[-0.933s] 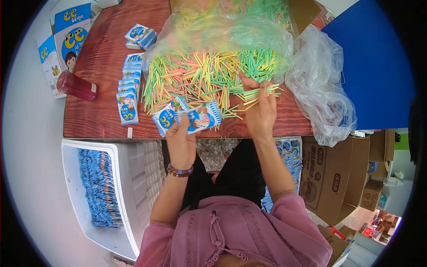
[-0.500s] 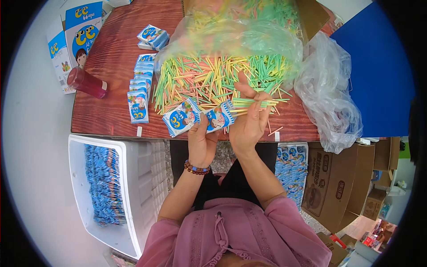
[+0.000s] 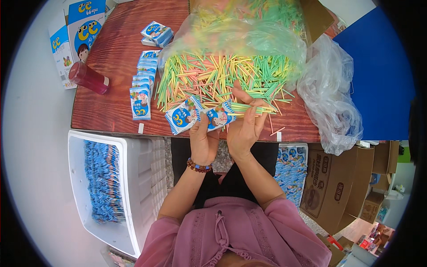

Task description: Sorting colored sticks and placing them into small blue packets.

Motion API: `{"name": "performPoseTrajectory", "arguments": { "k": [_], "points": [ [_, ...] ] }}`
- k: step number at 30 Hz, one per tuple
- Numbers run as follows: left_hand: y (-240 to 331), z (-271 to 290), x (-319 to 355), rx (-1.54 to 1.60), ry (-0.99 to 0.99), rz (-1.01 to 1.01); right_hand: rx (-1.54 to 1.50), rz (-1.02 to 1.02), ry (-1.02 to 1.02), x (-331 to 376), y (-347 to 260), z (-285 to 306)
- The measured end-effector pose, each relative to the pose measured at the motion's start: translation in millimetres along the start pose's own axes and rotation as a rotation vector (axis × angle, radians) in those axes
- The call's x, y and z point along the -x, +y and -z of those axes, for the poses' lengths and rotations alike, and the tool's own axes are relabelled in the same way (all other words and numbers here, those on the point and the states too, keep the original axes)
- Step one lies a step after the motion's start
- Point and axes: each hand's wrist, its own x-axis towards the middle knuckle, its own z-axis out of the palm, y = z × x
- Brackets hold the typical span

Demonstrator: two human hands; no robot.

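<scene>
Just inside table edge [image 3: 111, 127]: packets [image 3: 200, 116] in left hand [image 3: 203, 138].

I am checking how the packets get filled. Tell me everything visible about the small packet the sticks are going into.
The small packet is a flat blue-and-white sachet with a cartoon print, seemingly glossy film. It lies tilted over the wooden table's front edge, pinched between the left hand and right hand. A bundle of yellow and green sticks pokes from its right end. A second similar packet sits just left, touching the left fingers.
</scene>
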Motion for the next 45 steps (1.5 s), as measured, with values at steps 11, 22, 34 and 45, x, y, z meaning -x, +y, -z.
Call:
{"name": "performPoseTrajectory", "arguments": {
  "k": [11,22,34,45],
  "points": [
    [0.0,10.7,-5.4,-0.016,0.03,0.081,-0.151,-0.194,0.114,-9.7,-6.4,-2.8],
    [-2.1,21.9,-8.0,0.036,-0.069,0.09,-0.147,-0.128,0.082,-4.0,0.5,0.7],
    [-2.9,24.5,-7.5,-0.041,-0.034,0.083,-0.059,-0.067,0.045,-1.8,2.1,2.7],
    [-8.4,8.2,-4.0,-0.003,0.075,-0.009,0.3,0.109,-0.007,4.3,3.3,0.1]
  ]
}}
